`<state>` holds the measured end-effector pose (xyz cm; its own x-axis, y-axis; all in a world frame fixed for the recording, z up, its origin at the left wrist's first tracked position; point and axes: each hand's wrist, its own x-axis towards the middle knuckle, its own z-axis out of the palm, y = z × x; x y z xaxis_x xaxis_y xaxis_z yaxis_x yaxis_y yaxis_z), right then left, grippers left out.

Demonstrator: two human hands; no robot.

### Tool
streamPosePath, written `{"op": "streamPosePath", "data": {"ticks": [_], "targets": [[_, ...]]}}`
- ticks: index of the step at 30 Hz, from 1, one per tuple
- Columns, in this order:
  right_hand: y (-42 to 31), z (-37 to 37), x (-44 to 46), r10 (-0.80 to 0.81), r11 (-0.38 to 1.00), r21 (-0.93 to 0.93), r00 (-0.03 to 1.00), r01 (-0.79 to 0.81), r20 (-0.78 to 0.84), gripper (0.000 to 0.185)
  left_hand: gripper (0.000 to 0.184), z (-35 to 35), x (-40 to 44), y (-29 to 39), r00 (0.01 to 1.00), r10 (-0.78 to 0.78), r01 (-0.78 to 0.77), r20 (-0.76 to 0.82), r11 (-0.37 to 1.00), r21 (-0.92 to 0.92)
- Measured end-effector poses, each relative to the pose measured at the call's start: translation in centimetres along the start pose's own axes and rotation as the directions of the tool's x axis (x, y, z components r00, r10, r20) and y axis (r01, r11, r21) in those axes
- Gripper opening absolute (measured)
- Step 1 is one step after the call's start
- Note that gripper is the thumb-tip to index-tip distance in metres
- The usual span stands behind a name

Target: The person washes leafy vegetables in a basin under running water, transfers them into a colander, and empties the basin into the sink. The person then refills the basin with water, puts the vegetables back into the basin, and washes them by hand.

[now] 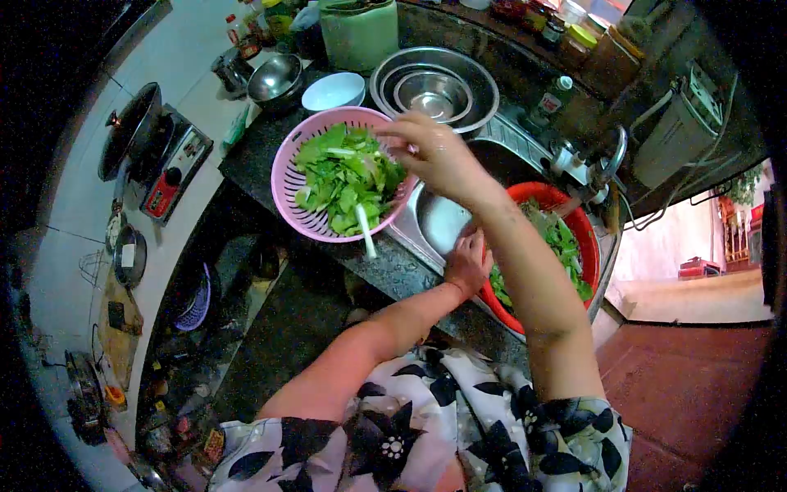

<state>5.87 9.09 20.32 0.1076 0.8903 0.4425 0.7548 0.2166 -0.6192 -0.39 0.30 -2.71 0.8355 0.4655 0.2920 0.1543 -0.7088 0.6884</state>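
Note:
My right hand (434,152) is over the right rim of a pink colander (285,176), its fingers stretched out and apart with nothing seen in them. Cut leafy greens (344,176) fill the colander, and one pale stalk (366,230) sticks out over the front rim. My left hand (469,262) is at the left side of a red basin (586,221), fingers bent at its rim. More leafy greens (566,254) lie in that basin, partly hidden behind my right forearm.
Behind the colander stand a white bowl (334,92), nested steel bowls (484,82) and a green container (359,37). The steel sink (443,225) lies between colander and basin, with a faucet (615,156) at right. A stove (176,172) with a pan is at left.

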Motion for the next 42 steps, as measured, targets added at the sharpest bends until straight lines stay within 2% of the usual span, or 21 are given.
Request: {"op": "streamPosePath", "data": {"ticks": [3,5,6,10,13,14,17,18,21,22,23,25,28,31,32,35,36,38,39,41,42], "targets": [[0.7,-3.2,-4.6,-0.029,0.998,-0.062,0.989,0.020,-0.145,0.020,0.059,1.2,0.3,-0.5,0.999,-0.050,0.050,0.001,0.997,-0.063],[2.6,-5.0,-9.5,0.165,0.982,-0.082,0.984,-0.170,-0.068,0.019,0.060,-0.9,0.7,0.9,0.999,-0.031,0.029,-0.014,0.996,-0.089],[5.2,-5.3,-12.9,0.216,0.962,-0.153,0.974,-0.225,-0.074,0.018,0.061,-1.1,0.7,1.4,0.954,-0.216,0.222,0.208,0.975,-0.003],[7.9,-6.5,-21.9,0.563,0.777,-0.279,0.821,-0.564,-0.092,0.019,0.064,-0.8,0.6,1.4,0.989,-0.125,0.126,0.078,0.992,-0.001],[8.9,-5.8,-25.1,0.486,0.817,-0.219,0.841,-0.534,-0.239,0.018,0.064,-1.4,0.7,1.6,0.984,-0.131,0.137,0.120,0.990,-0.040],[9.6,-6.2,-26.0,0.629,0.753,-0.120,0.761,-0.647,-0.159,0.027,0.063,-0.9,0.6,1.3,0.992,-0.105,0.108,0.073,0.994,-0.030],[13.2,-5.5,-29.7,0.681,0.521,-0.510,0.694,-0.684,-0.234,0.050,0.057,-0.7,0.7,0.9,0.982,-0.142,0.147,0.126,0.989,-0.033],[13.8,-5.6,-30.4,0.749,0.393,-0.588,0.617,-0.708,-0.242,0.071,0.058,-0.9,0.7,1.0,0.990,-0.098,0.103,0.102,0.994,-0.045],[17.3,-4.6,-32.9,0.915,0.158,-0.463,0.305,-0.872,-0.263,0.087,0.057,-0.7,0.6,0.5,0.991,-0.079,0.085,0.104,0.995,-0.056],[15.1,-4.4,-30.9,0.978,0.091,-0.518,0.174,-0.851,-0.115,0.097,0.056,-1.4,0.6,1.3,0.978,-0.145,0.150,0.153,0.988,-0.026],[14.7,-3.6,-30.7,0.947,0.216,-0.621,0.317,-0.754,-0.056,0.090,0.056,-1.0,0.6,1.2,0.981,-0.149,0.150,0.123,0.989,-0.002],[15.2,-3.7,-29.8,0.866,0.498,-0.603,0.395,-0.623,0.307,0.078,0.055,-1.8,0.9,2.0,0.971,-0.184,0.191,0.152,0.981,-0.029],[13.4,-5.0,-27.3,0.821,0.564,-0.558,0.344,-0.608,0.456,0.065,0.055,-1.3,0.7,1.6,0.981,-0.152,0.155,0.122,0.988,-0.017],[12.9,-6.1,-28.2,0.615,0.772,-0.383,0.746,-0.506,0.255,0.057,0.055,-1.7,0.8,1.7,0.980,-0.171,0.177,0.100,0.982,-0.058],[13.0,-6.5,-28.1,0.570,0.812,-0.258,0.808,-0.524,0.152,0.054,0.054,-1.6,0.8,1.6,0.993,-0.117,0.118,0.034,0.993,-0.021],[14.7,-5.3,-29.2,0.735,0.679,0.126,0.671,-0.724,-0.104,0.055,0.051,-1.7,0.3,1.9,0.996,0.050,-0.047,-0.073,0.998,0.048],[16.7,-4.0,-30.9,0.596,0.761,-0.229,0.794,-0.607,-0.120,0.053,0.048,-2.6,0.2,2.9,0.994,0.094,-0.092,-0.064,0.995,0.038],[14.7,-2.8,-32.3,0.607,0.626,-0.551,0.789,-0.551,-0.100,0.047,0.036,-7.8,1.2,5.6,0.952,0.305,-0.303,-0.014,0.942,-0.144],[13.6,-2.6,-32.6,0.619,0.528,-0.688,0.780,-0.498,-0.089,0.044,0.027,-9.8,1.9,5.6,0.917,0.385,-0.397,-0.103,0.901,-0.176],[12.5,-2.6,-32.5,0.672,0.576,-0.523,0.728,-0.629,-0.135,0.042,0.017,-15.6,3.5,4.8,0.902,0.394,-0.379,-0.175,0.919,0.111],[13.0,-2.6,-33.0,0.698,0.576,-0.486,0.705,-0.657,-0.125,0.041,0.012,-18.4,4.6,5.2,0.916,0.255,-0.267,-0.309,0.964,0.004]]}}
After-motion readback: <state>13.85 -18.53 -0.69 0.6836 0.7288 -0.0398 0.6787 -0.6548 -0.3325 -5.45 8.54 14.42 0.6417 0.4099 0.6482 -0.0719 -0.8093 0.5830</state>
